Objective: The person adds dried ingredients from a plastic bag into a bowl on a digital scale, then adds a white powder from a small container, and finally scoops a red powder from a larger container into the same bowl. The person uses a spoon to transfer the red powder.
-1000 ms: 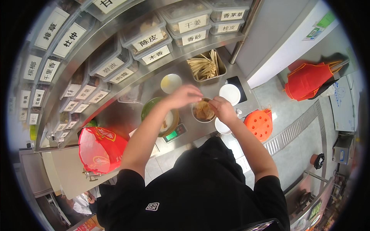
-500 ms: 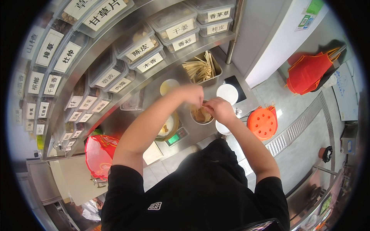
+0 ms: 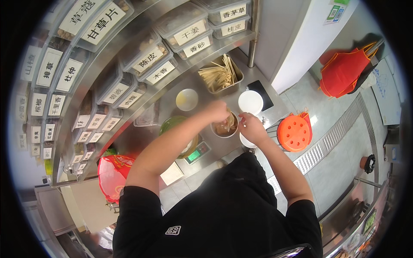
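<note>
A round container (image 3: 229, 134) with a pale rim stands on the steel counter, holding brown, thin-looking contents (image 3: 223, 128) that I cannot name. My left hand (image 3: 221, 112) reaches over its far left rim, fingers closed and pointing down into it; what they grip is hidden. At the right rim is my right hand (image 3: 254, 128), its fingers drawn together in a pinch; anything between them is too small to tell. Beneath my left forearm a greenish bowl (image 3: 168, 124) with white contents is partly covered, next to a scale (image 3: 198, 153) with a lit green display.
Wooden sticks fill a metal bin (image 3: 237, 86) at the back. A white round lid (image 3: 251, 102) lies near a black flat panel (image 3: 263, 95). Left of centre stands a small yellowish bowl (image 3: 186, 99). Labelled tubs line the shelf (image 3: 206, 53); an orange stool (image 3: 294, 133) stands right.
My hands were close together over the container; now the right has drawn back to its right rim. The left stays over the container, fingers lower, and more of the contents shows.
</note>
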`<state>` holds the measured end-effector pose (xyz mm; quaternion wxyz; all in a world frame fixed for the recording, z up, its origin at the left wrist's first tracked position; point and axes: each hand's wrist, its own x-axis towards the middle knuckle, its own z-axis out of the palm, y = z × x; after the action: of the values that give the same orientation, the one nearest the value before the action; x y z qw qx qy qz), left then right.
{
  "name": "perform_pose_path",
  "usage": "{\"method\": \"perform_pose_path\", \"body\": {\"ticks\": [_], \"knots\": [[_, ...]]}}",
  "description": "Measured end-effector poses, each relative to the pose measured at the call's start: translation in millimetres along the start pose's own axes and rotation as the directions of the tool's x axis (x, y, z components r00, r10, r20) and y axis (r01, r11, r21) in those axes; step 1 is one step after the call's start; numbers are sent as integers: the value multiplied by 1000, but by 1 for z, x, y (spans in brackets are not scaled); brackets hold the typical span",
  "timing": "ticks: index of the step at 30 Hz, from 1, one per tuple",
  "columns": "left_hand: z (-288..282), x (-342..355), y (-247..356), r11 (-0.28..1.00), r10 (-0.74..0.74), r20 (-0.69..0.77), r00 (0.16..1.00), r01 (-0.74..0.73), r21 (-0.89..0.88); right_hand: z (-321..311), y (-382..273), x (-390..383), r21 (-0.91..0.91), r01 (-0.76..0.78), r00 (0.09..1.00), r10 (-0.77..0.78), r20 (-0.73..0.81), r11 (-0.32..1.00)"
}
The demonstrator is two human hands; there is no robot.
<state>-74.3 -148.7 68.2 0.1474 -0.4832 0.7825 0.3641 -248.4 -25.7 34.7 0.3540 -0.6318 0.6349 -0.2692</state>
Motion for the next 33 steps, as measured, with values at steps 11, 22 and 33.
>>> {"method": "perform_pose_path", "body": {"ticks": [11, 22, 33], "knots": [[52, -18, -26, 831, -169, -284, 944, -19, -556, 0, 6, -4, 151, 139, 985, -152, 77, 979], [43, -40, -43, 932, 331, -357, 873, -242, 272, 19, -9, 19, -118, 195, 980, -187, 70, 974], [20, -48, -48, 961, 272, -150, 950, -276, -1, 59, -32, 35, -484, 79, 997, -76, 26, 872]]}}
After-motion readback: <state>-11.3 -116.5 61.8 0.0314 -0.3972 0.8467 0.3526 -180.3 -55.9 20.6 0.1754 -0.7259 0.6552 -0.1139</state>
